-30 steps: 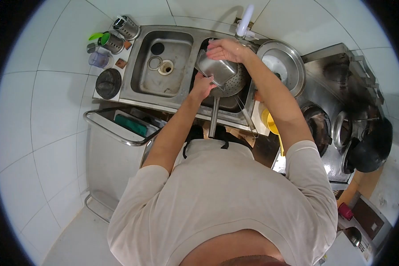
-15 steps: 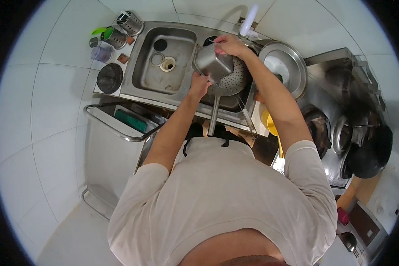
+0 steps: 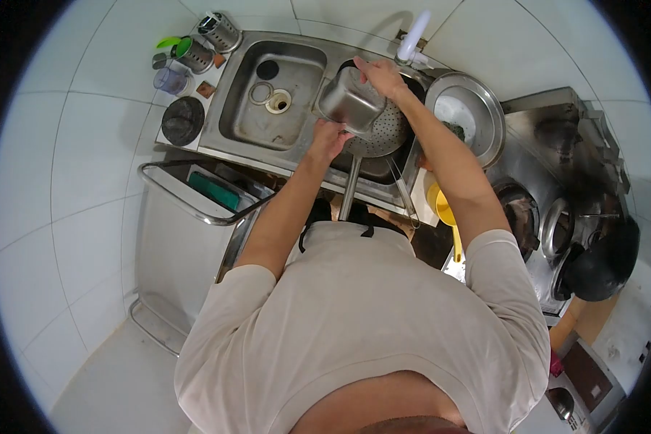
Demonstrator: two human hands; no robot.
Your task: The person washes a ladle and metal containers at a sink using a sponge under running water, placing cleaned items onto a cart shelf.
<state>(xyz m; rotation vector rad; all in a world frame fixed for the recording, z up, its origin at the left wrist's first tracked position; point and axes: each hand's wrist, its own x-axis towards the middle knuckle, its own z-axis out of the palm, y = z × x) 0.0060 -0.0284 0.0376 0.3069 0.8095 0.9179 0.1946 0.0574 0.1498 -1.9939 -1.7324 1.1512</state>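
Observation:
Above the right-hand sink basin, a stainless steel food pan (image 3: 353, 101) is tipped on its side, its outer bottom and walls facing me. My left hand (image 3: 330, 139) is closed on its near rim. At the far edge, my right hand (image 3: 380, 76) grips the pan with the fingers bent over it. Under the pan is a perforated metal strainer (image 3: 387, 136), partly covered by it, with a long handle (image 3: 351, 189) pointing toward me. The pan's inside is hidden, so its contents cannot be told. A wire-handled tool (image 3: 403, 189) leans across the basin's front edge.
The left sink basin (image 3: 242, 119) holds a ring and a dark round piece near its drain. A white faucet (image 3: 412, 36) rises behind. Right of the sink are a large metal bowl (image 3: 493, 119), a yellow ladle (image 3: 441, 205) and a stove (image 3: 532, 155). Utensil holders (image 3: 220, 32) stand at the left.
The food pan has turned slightly in my hands, showing more of its side wall. Both hands keep hold of it. The whole view has shifted a little.

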